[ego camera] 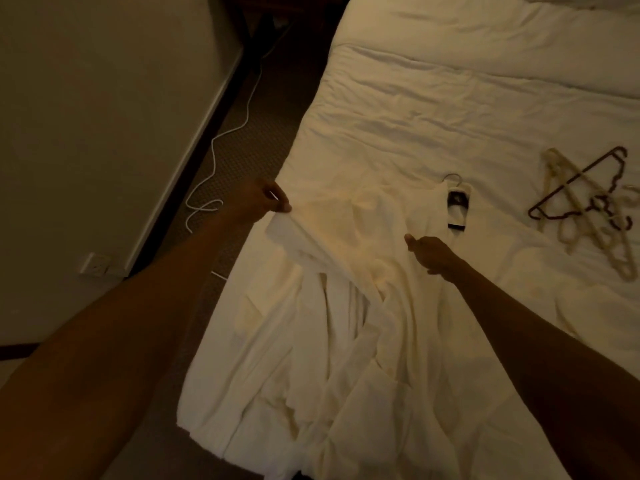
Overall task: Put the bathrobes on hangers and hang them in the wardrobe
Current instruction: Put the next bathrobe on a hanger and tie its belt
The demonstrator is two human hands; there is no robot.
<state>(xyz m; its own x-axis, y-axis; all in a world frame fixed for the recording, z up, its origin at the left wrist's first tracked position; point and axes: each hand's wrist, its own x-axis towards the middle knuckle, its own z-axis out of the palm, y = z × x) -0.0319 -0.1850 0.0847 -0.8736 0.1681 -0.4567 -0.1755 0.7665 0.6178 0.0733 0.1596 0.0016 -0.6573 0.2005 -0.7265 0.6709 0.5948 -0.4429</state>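
Across the near half of the bed [485, 98], a white bathrobe [346, 323] lies spread and rumpled on the pale duvet, its lower part trailing toward the foot of the frame. The left hand [266, 200] is at the bed's left edge, its fingers [282, 206] pinching a fold of the bathrobe's upper corner and lifting it slightly off the duvet. The right hand [429, 252] rests on the cloth just below the collar, thumb stuck out to the left and the other fingers curled downward; whether they actually grip the fabric cannot be told from this angle. At the collar, the metal hook of a hanger [454, 179] pokes out, and a black-and-white tag [457, 209] lies just beneath it. Well to the right on the duvet sits a loose pile of hangers [588, 216], a dark hanger [568, 183] lying crosswise over several cream ones. Left of the bed, a white cable [221, 147] snakes along the dark carpet [263, 133] beside the wall, and a wall socket [94, 264] sits low down.
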